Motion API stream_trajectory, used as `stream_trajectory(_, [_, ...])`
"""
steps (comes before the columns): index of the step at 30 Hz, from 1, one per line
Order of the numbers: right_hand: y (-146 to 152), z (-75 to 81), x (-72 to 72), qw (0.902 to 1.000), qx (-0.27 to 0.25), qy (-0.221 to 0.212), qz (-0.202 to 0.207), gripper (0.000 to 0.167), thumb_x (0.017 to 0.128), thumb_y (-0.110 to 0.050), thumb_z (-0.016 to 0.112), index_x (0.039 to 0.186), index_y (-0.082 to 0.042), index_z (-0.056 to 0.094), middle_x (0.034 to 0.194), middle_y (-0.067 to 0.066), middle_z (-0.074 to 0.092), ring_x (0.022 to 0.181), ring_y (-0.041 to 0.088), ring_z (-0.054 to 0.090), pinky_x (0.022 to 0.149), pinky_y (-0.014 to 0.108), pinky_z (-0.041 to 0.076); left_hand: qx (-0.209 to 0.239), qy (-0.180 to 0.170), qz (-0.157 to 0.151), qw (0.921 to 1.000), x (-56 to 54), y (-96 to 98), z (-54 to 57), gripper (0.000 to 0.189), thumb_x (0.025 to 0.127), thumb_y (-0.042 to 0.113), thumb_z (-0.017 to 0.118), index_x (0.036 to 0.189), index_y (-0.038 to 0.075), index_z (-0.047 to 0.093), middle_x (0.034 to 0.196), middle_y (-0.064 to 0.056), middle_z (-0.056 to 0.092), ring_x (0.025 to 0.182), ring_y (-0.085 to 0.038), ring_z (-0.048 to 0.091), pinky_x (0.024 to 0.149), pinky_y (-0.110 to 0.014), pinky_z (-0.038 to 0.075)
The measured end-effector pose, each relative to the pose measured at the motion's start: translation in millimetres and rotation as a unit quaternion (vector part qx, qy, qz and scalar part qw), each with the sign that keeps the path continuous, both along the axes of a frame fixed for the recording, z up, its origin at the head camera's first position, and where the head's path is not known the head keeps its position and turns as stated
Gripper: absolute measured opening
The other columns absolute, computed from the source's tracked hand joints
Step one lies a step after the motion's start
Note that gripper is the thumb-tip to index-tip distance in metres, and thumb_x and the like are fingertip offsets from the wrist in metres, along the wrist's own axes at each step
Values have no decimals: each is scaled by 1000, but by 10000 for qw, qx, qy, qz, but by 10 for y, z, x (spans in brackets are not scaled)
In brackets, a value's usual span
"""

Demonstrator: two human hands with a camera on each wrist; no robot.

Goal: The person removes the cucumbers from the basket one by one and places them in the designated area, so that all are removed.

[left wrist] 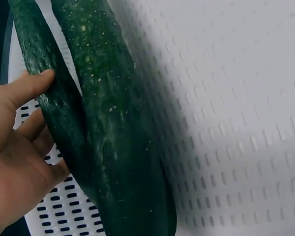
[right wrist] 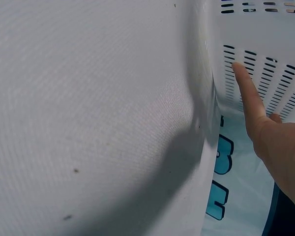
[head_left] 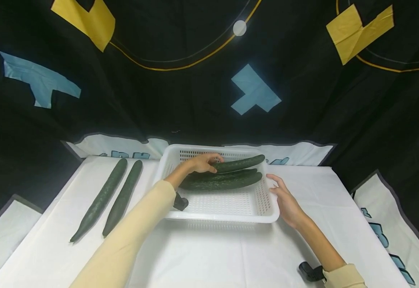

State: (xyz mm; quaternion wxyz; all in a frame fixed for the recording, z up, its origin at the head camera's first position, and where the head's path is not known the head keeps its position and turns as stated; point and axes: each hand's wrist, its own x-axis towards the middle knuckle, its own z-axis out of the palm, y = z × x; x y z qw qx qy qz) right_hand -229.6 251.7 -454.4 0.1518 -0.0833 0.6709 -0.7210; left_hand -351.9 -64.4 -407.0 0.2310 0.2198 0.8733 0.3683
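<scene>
A white perforated plastic basket point(head_left: 220, 217) sits on the table with three long dark green cucumbers lying crosswise inside. My left hand point(head_left: 201, 163) reaches over its left side and grips the rearmost cucumber point(head_left: 243, 163) near its left end. In the left wrist view, the thumb presses on top of that cucumber point(left wrist: 32, 49) while the fingers go round its far side. Right beside it lies a thicker cucumber point(left wrist: 113, 128). My right hand point(head_left: 286, 202) is at the basket's right side; its extended index finger point(right wrist: 248, 93) lies against the perforated wall point(right wrist: 241, 29).
Two more cucumbers, one long point(head_left: 103, 200) and one slightly shorter point(head_left: 123, 198), lie side by side on the white-covered table point(head_left: 209, 260), left of the basket. A dark curtain point(head_left: 180, 108) with taped shapes hangs behind. Small black cameras sit on both wrists.
</scene>
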Motion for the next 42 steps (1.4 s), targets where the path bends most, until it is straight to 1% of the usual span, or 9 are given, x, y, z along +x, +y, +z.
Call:
stream_trajectory(3, [-5, 7, 0, 10000, 34, 11, -13, 55, 102, -17, 33, 154, -17, 13, 161, 18, 16, 141, 42, 27, 96, 39, 42, 91, 127, -6, 9999, 1, -25, 9, 42, 97, 6, 63, 136, 18, 55, 157, -11, 34, 144, -32, 31, 113, -54, 29])
stream_trajectory(7, [-7, 11, 4, 10000, -4, -11, 4, 55, 102, -17, 34, 153, -18, 14, 161, 18, 16, 140, 42, 27, 95, 40, 43, 257, 208, -65, 9994, 17, -53, 69, 43, 97, 5, 63, 138, 16, 55, 158, -12, 33, 145, -32, 31, 114, -52, 28])
stream_trajectory(13, [-10, 0, 9, 10000, -40, -19, 16, 53, 103, -17, 34, 152, -19, 15, 160, 19, 16, 139, 42, 27, 95, 40, 44, 574, 492, -242, 9968, 70, -88, 249, 38, 97, 2, 62, 134, 8, 55, 154, -14, 38, 143, -34, 32, 114, -51, 30])
stream_trajectory(19, [-3, -9, 10, 10000, 7, 15, 42, 54, 103, -18, 34, 153, -18, 13, 161, 18, 13, 142, 43, 25, 96, 40, 42, 808, 969, -205, 9918, 110, -179, 403, 35, 96, 6, 64, 131, 9, 57, 145, -12, 48, 136, -31, 42, 108, -52, 37])
stream_trajectory(23, [0, -7, 13, 10000, 8, 54, 69, 55, 103, -18, 34, 153, -17, 12, 162, 18, 13, 142, 44, 24, 96, 41, 42, 924, 1153, -123, 9890, 164, -284, 519, 37, 97, 11, 66, 132, 11, 57, 139, -10, 52, 128, -28, 47, 103, -49, 41])
stream_trajectory(29, [-3, 4, 14, 10000, 29, 65, 56, 55, 103, -19, 34, 153, -17, 12, 161, 18, 15, 141, 44, 27, 96, 41, 43, 1007, 1403, -42, 9850, 303, -413, 710, 39, 96, 15, 68, 133, 13, 57, 136, -8, 55, 126, -27, 49, 105, -50, 39])
stream_trajectory(34, [-8, 11, 20, 9999, 70, 66, 31, 55, 103, -18, 34, 154, -17, 12, 162, 18, 15, 141, 44, 27, 95, 40, 43, 948, 1748, 40, 9800, 472, -544, 834, 39, 95, 15, 69, 133, 12, 57, 134, -10, 57, 125, -30, 52, 106, -51, 39])
stream_trajectory(38, [-13, 16, 26, 9999, 97, 54, 14, 55, 103, -19, 33, 154, -16, 12, 162, 17, 15, 141, 43, 27, 96, 40, 43, 986, 1962, 154, 9755, 633, -722, 881, 41, 95, 13, 68, 133, 9, 55, 134, -13, 57, 123, -34, 53, 104, -52, 42])
stream_trajectory(42, [-16, 19, 25, 10000, 80, 40, 15, 54, 103, -18, 33, 154, -16, 12, 161, 17, 15, 141, 43, 27, 96, 40, 42, 1097, 1988, 340, 9733, 789, -945, 898, 41, 95, 11, 68, 133, 7, 53, 134, -16, 55, 122, -37, 52, 102, -56, 41])
